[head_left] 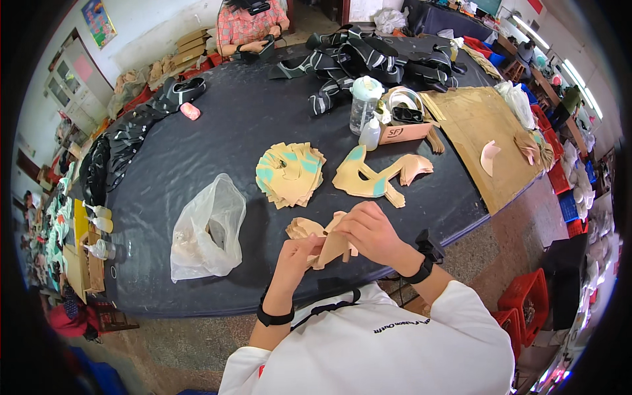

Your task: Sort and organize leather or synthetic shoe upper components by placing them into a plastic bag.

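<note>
Near the table's front edge, my left hand [300,255] and my right hand [372,234] are closed on a tan cut piece [334,247], thin and flexible like leather or lining. My left fingers pinch its left side and my right fingers its upper edge; the fingertips are partly hidden. Another tan piece [303,228] lies just beyond my left hand. Farther back is a round, fanned stack of tan cut pieces [306,178] with green-blue patches. To its right lie several loose curved tan pieces [359,183], some marked with the same green-blue.
A crumpled plastic bag [197,243] stands left on the dark table [158,164]. Beyond the pieces are a water bottle [364,108], a white squeeze bottle [370,135] and a small box [405,133]. Cardboard [477,131] covers the right side. A co-worker [253,29] sits across, beside black strips [359,56].
</note>
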Tool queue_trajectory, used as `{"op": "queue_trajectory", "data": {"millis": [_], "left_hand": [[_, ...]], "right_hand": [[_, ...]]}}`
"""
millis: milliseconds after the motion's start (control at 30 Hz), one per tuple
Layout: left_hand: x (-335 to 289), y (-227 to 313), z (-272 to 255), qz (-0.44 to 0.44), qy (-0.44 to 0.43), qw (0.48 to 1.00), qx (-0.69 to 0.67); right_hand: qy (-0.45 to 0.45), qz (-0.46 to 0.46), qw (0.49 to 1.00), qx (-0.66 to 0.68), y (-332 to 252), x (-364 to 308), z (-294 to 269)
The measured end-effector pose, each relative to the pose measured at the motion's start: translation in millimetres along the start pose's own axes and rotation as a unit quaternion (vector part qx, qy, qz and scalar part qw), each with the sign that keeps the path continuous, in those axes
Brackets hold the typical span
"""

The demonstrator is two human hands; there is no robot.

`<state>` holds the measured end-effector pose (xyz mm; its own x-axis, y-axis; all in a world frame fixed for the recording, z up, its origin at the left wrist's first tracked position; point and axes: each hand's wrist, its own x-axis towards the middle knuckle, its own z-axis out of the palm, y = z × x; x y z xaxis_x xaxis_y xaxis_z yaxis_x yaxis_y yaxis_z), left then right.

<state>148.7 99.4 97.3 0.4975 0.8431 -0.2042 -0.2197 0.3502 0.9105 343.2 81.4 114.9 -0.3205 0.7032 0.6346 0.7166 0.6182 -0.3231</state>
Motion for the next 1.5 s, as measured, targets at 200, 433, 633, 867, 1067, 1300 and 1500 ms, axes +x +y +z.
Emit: {"op": "queue_trajectory", "data": {"millis": [200,433,633,867,1067,1300,1500], "left_hand": [[-8,-12,-6,0.011,0.084,0.996,-0.010],[-18,-24,-7,0.131,0.219,0.956,-0.144],[-36,-51,-26,0.164,0.350,0.922,-0.007],[-68,-36,-9,-0.010,0.233,0.948,-0.218],[-63,-59,-25,0.030,0.200,0.979,0.017],[-63,-17,-14,0.025,0.183,0.977,0.106],[-50,6,14,0.032,0.171,0.980,0.093]], "right_hand": [[-0.020,-0.067,0.997,-0.028,-8,3,10],[-0.016,-0.055,0.998,-0.029,-19,13,41],[-0.047,-0.089,0.994,0.036,-38,25,68],[-0.052,-0.133,0.987,0.071,-37,13,77],[-0.117,-0.152,0.975,0.107,-32,6,61],[-0.239,0.016,0.933,0.269,-14,21,38],[-0.242,0.070,0.915,0.316,-10,25,-1]]}}
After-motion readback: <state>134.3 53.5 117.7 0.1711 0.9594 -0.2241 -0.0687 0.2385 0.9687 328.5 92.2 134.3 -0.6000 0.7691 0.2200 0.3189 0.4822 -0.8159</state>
